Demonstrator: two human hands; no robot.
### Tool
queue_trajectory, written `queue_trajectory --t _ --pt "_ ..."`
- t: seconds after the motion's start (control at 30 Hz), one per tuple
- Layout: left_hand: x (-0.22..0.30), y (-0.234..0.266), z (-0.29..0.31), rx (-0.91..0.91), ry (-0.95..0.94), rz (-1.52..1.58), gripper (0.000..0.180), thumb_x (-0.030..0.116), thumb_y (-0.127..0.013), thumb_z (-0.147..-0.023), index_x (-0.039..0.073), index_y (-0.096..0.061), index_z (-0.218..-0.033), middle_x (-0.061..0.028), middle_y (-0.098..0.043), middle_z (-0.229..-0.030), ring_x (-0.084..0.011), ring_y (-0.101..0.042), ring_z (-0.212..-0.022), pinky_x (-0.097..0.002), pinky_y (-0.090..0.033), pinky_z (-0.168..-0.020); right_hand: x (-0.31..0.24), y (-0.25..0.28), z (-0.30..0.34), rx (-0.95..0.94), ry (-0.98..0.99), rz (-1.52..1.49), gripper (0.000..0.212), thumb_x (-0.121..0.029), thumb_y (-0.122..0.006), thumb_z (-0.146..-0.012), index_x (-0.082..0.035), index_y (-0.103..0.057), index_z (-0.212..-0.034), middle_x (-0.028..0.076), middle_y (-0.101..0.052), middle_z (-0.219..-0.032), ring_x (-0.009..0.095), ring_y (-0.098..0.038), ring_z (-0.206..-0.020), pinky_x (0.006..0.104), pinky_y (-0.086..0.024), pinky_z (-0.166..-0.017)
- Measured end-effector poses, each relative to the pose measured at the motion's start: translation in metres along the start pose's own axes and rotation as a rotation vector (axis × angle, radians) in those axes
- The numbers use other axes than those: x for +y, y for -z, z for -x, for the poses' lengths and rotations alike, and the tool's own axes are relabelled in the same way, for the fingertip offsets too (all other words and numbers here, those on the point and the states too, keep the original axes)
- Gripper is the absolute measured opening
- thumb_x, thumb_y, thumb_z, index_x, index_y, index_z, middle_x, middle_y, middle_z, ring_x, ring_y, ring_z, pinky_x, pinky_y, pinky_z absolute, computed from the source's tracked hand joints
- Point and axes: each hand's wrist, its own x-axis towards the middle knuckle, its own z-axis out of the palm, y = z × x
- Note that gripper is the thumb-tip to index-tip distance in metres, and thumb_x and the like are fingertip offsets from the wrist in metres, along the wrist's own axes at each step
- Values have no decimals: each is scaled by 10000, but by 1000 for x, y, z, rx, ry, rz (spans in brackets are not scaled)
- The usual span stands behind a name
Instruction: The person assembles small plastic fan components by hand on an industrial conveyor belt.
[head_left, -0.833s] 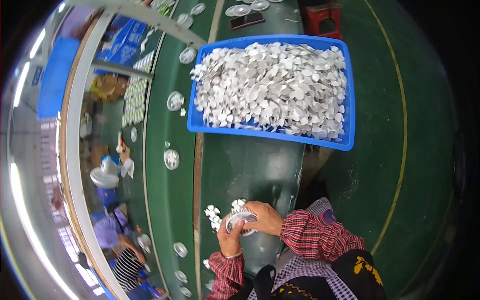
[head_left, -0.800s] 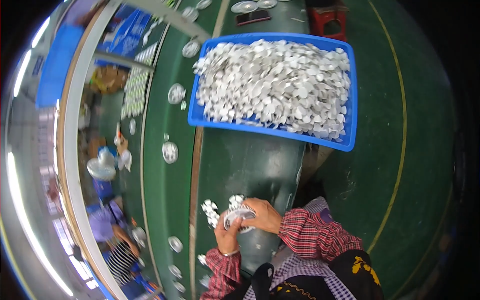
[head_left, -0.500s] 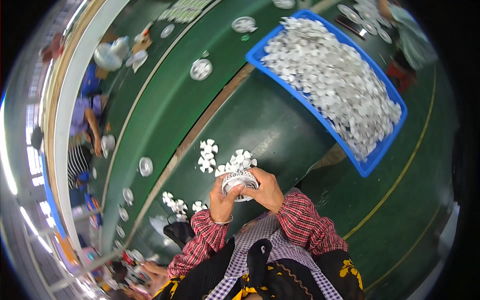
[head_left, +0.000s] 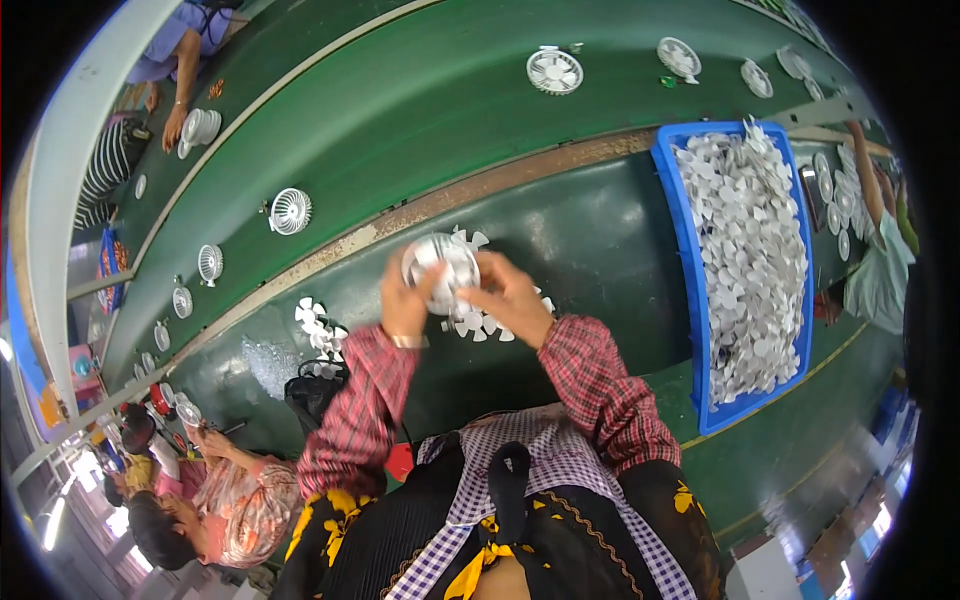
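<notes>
A round white fan housing (head_left: 437,246) with white blades showing inside it is held above the green bench, slightly blurred. My left hand (head_left: 404,305) is closed round its left side, thumb across the front. At its right rim, my right hand (head_left: 512,300) has thumb and fingers closed on the edge. Loose white fan blades (head_left: 482,322) lie on the bench just beneath and behind my hands, partly hidden by them. Another small group of white fan blades (head_left: 318,325) lies to the left.
A blue crate (head_left: 690,250) heaped with white fan blades stands at the right. Beyond a worn ledge, a green conveyor (head_left: 400,130) carries several fan housings (head_left: 291,211). A clear plastic bag (head_left: 270,365) and a black bag (head_left: 315,395) lie left. Co-workers (head_left: 240,500) sit around.
The view has swung, so the crate now appears lower and further right. My hands have shifted on the fan housing, whose open front is now tilted more toward me.
</notes>
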Motion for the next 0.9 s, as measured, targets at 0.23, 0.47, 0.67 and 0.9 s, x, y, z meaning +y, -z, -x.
queue_trajectory --t 0.23,0.47,0.67,0.9 --pt "-44 17 -196 -51 133 66 517 373 -635 -808 -25 -518 -1116 -156 -611 -942 -245 -631 -815 -342 -561 -638 0 8 -47 -399 363 1284 373 -31 -500 -768 -55 -522 -1140 129 -420 -1173 300 -453 -1009 404 -422 -836" --pt "-57 86 -222 484 -382 -966 485 377 -656 -774 35 -565 -1106 -190 -581 -1040 -353 -532 -991 -452 -416 -868 18 6 -39 -438 250 1406 321 -40 -516 -769 -23 -518 -1090 151 -457 -1048 285 -495 -960 384 -428 -802" --pt "-77 153 -192 704 -278 -1089 605 342 -748 -676 25 -510 -1134 -186 -511 -1128 -366 -454 -1052 -454 -402 -864 30 2 -34 -338 220 1253 283 -41 -525 -767 -21 -531 -1049 149 -481 -1006 291 -518 -929 388 -433 -791" --pt "-34 -16 -171 25 -350 -700 554 283 -749 -663 154 -540 -1159 -188 -456 -1156 -359 -534 -1004 -414 -462 -837 36 8 -28 -271 146 1158 347 -66 -631 -737 -49 -530 -1068 155 -482 -996 348 -553 -887 415 -477 -770"
